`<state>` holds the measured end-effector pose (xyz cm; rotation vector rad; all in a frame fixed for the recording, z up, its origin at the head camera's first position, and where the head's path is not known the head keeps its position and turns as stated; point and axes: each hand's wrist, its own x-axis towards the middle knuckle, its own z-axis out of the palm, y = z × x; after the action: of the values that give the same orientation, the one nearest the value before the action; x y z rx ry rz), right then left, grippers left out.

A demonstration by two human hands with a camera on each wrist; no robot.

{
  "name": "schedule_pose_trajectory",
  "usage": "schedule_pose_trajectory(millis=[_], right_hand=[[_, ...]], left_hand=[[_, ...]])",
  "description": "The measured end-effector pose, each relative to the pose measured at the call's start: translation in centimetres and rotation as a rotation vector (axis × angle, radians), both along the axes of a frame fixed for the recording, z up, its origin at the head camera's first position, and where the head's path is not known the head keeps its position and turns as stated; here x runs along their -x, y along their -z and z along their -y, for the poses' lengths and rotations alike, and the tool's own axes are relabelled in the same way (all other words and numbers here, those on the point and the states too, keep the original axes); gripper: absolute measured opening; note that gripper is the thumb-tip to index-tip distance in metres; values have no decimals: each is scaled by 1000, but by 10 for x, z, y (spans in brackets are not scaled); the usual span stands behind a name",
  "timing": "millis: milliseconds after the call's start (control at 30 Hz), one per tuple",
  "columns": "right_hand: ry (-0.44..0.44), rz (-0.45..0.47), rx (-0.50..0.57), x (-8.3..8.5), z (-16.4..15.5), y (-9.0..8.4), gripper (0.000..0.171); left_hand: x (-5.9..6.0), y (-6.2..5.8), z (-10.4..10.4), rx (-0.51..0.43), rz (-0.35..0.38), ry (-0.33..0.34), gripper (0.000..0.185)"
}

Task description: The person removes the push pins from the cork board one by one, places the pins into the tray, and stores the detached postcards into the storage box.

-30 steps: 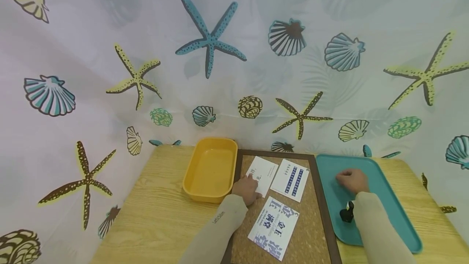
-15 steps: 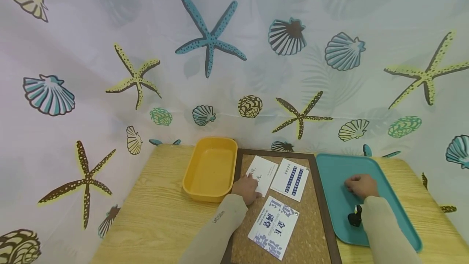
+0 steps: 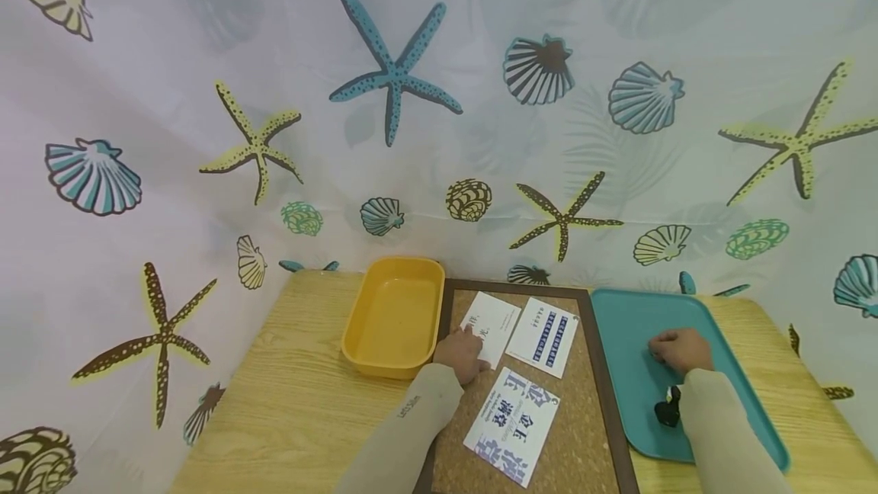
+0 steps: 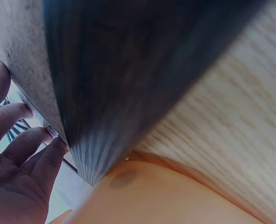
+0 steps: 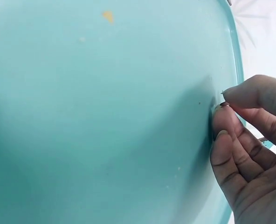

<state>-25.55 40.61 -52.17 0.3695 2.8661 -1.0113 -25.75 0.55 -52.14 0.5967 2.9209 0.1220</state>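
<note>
The right hand [image 3: 675,348] is resting inside the teal tray [image 3: 620,311], having slid a little toward the tray's right side over the last second; it now seems to be settling there. In the right wrist view its thumb and forefinger [image 5: 231,121] are pressing together as if pinching something tiny, possibly a pin, though the object is too small to make out. A small black item [image 3: 667,410] is lying on the tray just beside the forearm.

The left hand [image 3: 463,355] is staying put, fingers [image 4: 17,119] fairly straight and pressing the near corner of a white card [image 3: 491,317] against the cork board [image 3: 583,433]. Two more printed cards, one [image 3: 546,335] beside it and one [image 3: 513,425] nearer the person, are lying on the cork. A yellow bin [image 3: 394,317] is sitting just left of the board on the wooden table [image 3: 295,402].
</note>
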Motion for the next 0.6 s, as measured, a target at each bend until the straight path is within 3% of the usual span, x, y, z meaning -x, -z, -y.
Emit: schedule_pose_trajectory(millis=[600], right_hand=[[3, 16, 12, -2, -5, 1, 31]], left_hand=[[2, 3, -1, 9, -1, -5, 47]])
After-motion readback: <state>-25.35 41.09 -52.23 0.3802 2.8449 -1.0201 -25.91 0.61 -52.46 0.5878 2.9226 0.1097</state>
